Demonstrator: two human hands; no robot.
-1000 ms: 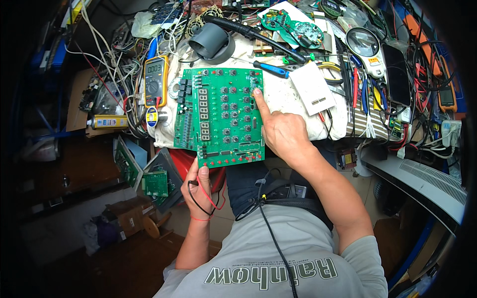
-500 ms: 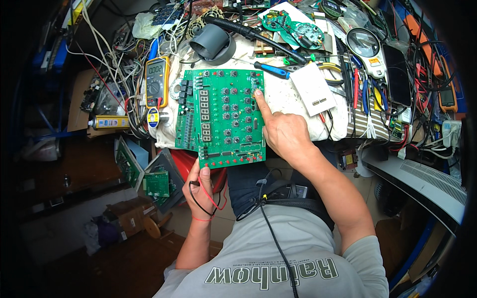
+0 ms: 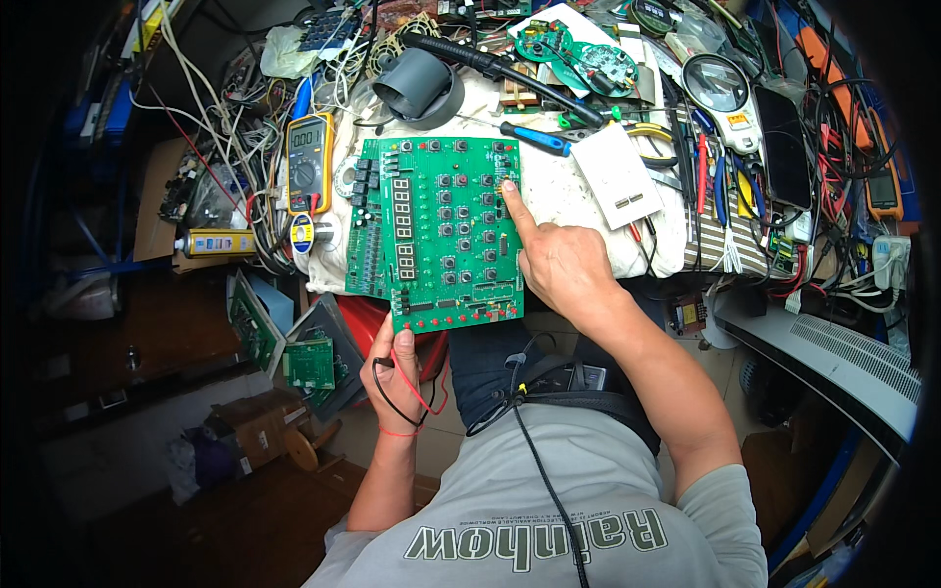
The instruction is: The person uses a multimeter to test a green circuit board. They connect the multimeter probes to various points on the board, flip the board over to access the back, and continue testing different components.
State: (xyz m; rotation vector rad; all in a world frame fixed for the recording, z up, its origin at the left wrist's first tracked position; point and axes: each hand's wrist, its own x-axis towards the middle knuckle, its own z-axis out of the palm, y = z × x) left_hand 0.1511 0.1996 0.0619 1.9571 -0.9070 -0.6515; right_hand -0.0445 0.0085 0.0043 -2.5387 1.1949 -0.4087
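Observation:
My left hand (image 3: 396,369) grips the lower left corner of a green circuit board (image 3: 469,257), its thumb on the front face. The board carries push buttons, small red parts along its near edge and a column of digit displays (image 3: 405,230). A red lead (image 3: 443,390) and a black lead (image 3: 384,397) hang about the same hand. With its index finger stretched out, my right hand (image 3: 564,260) points at the board's upper right part, the fingertip on or just over it; the other fingers are curled and hold nothing visible. Another green board (image 3: 365,250) lies partly hidden behind the left edge.
A yellow multimeter (image 3: 311,162) rests left of the boards. Beyond them are a grey round pipe piece (image 3: 417,88), a blue-handled screwdriver (image 3: 537,138) and a white plate (image 3: 618,176). Pliers, a magnifier (image 3: 717,84) and a dark phone (image 3: 782,147) crowd the right side.
The reading on the multimeter's display has changed. My right fingertip has barely shifted on the board; my left hand and the board stay in place.

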